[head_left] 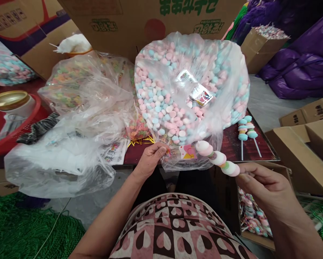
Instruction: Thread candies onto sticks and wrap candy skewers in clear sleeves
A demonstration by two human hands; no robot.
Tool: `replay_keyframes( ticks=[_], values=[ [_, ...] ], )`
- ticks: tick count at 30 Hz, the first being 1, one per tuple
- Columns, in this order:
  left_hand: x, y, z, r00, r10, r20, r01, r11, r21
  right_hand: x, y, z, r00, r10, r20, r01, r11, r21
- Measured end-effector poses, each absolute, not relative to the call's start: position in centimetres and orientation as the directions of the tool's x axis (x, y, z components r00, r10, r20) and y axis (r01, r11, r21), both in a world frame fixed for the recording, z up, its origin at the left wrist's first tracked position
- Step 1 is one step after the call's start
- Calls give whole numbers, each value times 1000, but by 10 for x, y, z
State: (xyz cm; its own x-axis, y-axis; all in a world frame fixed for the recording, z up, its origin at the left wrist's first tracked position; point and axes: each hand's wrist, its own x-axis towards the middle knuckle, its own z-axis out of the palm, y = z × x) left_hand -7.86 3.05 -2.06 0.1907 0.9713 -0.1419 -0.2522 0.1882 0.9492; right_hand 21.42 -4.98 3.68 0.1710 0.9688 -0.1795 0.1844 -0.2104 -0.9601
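My right hand (264, 183) pinches the lower end of a candy skewer (218, 158); its stick is hidden by the fingers. White and pink marshmallows alternate on it with green and orange gummy rings. The skewer slants up to the left, over the table's front edge. My left hand (152, 158) is closed, thumb against fingers, on the edge of a clear printed bag (188, 151) with a pink and yellow pattern. The skewer's tip is beside that bag; I cannot tell whether they touch. Behind both lies a large clear sack of marshmallows (161, 104) in pink, blue and white.
Two finished-looking skewers (246, 127) lie at the table's right. To the left are a sack of gummy rings (69, 86), gold twist ties (141, 140) and a red basket (29, 122). A carton of wrapped candies (254, 212) stands below right, near an open box (307, 151).
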Motion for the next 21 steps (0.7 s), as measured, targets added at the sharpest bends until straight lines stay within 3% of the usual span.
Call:
replay_keyframes(
  ticks=[8,13,16,21],
  values=[
    [-82,32,-21,182,977,-108,-206,145,968,219,-47,48,80,997,6,457,-32,-889],
    [-89,36,-12,200,980,-20,18,17,1000,222,-43,55,37,998,50,625,16,-781],
    [-93,39,-7,260,965,20,109,-51,993,224,-45,57,129,991,30,597,-54,-800],
    [-95,39,-9,218,975,44,76,-62,995,228,-53,56,323,946,-34,384,-163,-909]
  ],
)
